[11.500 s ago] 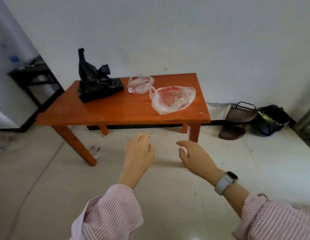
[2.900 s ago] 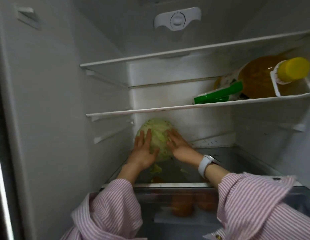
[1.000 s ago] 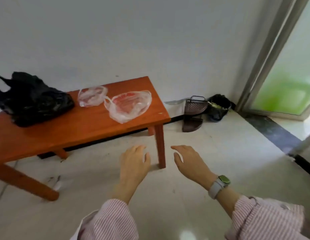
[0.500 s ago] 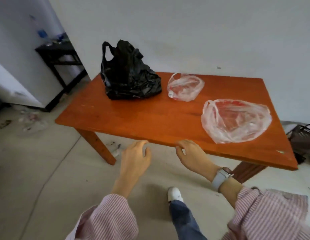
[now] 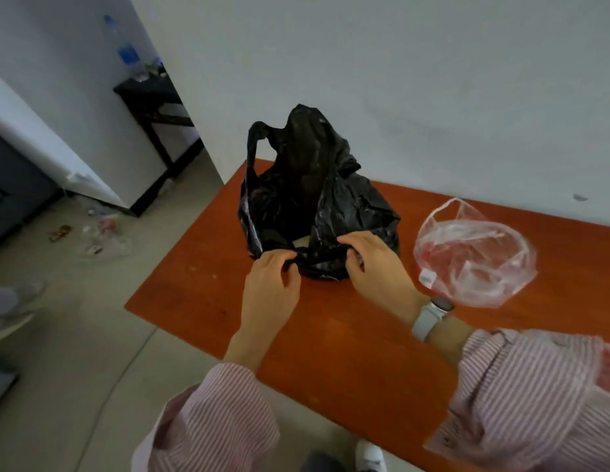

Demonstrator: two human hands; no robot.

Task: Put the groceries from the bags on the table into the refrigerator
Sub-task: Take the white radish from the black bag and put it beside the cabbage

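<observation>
Stood at the table's [image 5: 330,352] left end: black bag [image 5: 313,199], thin, soft, crinkly. Pinched at its near rim by both hands, left [image 5: 269,287] and right [image 5: 375,267], mouth spread. Probably slack and slippery; better lifted by the handle loops or from underneath.

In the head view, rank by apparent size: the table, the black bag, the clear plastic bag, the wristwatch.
1. table, largest though partly cut off
2. black bag
3. clear plastic bag, smaller and flatter
4. wristwatch
</observation>
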